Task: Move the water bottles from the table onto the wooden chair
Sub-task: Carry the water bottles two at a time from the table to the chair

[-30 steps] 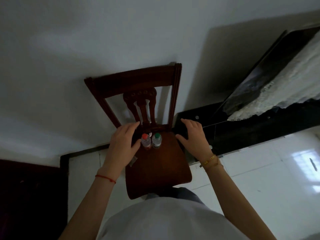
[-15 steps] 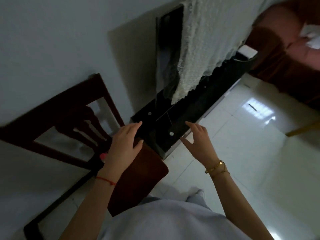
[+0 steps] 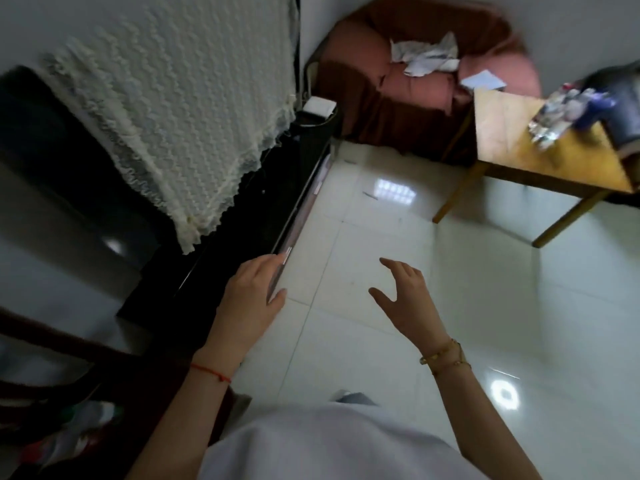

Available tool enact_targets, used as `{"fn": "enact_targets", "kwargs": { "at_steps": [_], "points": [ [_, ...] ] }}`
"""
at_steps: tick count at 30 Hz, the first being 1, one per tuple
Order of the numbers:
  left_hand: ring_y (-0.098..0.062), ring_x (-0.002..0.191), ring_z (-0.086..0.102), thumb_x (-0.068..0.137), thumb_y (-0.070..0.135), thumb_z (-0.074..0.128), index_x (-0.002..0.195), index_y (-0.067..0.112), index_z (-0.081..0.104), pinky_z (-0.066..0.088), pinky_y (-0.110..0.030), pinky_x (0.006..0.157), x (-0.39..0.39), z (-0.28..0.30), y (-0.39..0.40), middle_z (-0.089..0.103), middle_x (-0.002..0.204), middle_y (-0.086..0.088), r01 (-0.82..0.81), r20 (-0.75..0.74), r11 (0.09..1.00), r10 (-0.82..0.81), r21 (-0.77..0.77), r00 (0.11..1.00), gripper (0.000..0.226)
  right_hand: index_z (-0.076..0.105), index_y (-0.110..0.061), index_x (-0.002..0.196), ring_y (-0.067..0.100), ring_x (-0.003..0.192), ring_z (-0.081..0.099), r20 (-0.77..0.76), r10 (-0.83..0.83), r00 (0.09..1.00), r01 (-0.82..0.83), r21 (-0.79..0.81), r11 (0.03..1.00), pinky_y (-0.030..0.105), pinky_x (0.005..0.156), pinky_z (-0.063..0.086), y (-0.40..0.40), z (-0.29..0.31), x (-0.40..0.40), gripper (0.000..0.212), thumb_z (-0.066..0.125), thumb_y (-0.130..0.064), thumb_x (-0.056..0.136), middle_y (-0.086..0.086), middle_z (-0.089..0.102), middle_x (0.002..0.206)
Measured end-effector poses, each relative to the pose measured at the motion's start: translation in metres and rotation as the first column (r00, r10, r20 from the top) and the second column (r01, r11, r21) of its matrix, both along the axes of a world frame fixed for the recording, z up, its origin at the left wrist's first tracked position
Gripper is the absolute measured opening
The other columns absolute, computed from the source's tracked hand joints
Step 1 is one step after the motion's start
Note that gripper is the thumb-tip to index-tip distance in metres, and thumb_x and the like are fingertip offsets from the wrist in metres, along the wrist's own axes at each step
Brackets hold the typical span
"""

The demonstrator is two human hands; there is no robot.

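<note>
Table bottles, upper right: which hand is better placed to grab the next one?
Right, probably. Both hands are empty and open over the floor, but the right hand is on the side of the table and its blurred bottles; the left hand is toward the chair.

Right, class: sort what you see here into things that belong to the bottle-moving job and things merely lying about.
Belongs to the job:
water bottles on the table
wooden chair
left hand, empty
right hand, empty

Lying about:
lace cloth
sofa
crumpled white cloth
</note>
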State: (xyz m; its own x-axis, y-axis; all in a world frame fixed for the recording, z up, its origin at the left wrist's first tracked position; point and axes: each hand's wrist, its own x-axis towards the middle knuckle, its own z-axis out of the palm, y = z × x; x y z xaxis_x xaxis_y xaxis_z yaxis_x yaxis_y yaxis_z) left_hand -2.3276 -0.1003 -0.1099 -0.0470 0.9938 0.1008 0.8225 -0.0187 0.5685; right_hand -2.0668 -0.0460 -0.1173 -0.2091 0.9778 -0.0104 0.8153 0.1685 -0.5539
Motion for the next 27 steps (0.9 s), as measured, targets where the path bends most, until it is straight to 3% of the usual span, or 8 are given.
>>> {"fn": "enact_targets", "kwargs": {
  "at_steps": [3,10,16,27],
  "points": [
    [-0.020,0.128,0.042,0.086,0.017,0.063,0.139,0.016,0.044,0.035,-0.034,0.110,0.056,0.003,0.040,0.050,0.137,-0.003,0.084,0.022,0.996,-0.084,0.007,0.996,0.056,0.044,-0.014,0.135,0.024,0.128,0.038,-0.007,-0.105,0.994,0.105,0.003,0.994,0.034,0.108,0.034,0.014,0.004,0.060,0.055,0.065,-0.026,0.086,0.004,0.051,0.134],
    [-0.014,0.131,0.037,0.089,0.023,0.060,0.141,0.023,0.040,0.032,-0.030,0.111,0.146,0.001,0.117,0.047,0.140,0.001,0.281,0.030,0.959,-0.281,-0.018,0.959,0.056,0.044,-0.013,0.136,0.024,0.129,0.038,-0.010,-0.326,0.945,0.326,-0.026,0.945,0.035,0.108,0.034,0.036,0.001,0.158,0.056,0.065,-0.026,0.086,0.006,0.051,0.134],
    [-0.018,0.130,0.041,0.089,0.023,0.061,0.141,0.020,0.040,0.035,-0.040,0.111,0.201,-0.006,0.190,0.049,0.139,-0.001,0.404,-0.006,0.913,-0.405,-0.063,0.914,0.056,0.044,-0.014,0.135,0.023,0.129,0.038,-0.014,-0.464,0.886,0.463,-0.049,0.885,0.038,0.109,0.036,0.069,-0.010,0.213,0.054,0.064,-0.028,0.086,0.005,0.050,0.135],
    [-0.018,0.127,0.045,0.087,0.021,0.064,0.138,0.019,0.044,0.038,-0.035,0.109,0.324,0.005,0.394,0.053,0.136,-0.001,0.544,-0.043,0.839,-0.543,0.012,0.839,0.055,0.043,-0.015,0.136,0.020,0.129,0.040,-0.005,-0.598,0.801,0.598,-0.005,0.802,0.033,0.110,0.035,0.230,-0.008,0.318,0.055,0.063,-0.031,0.087,0.004,0.050,0.135]
  ]
}}
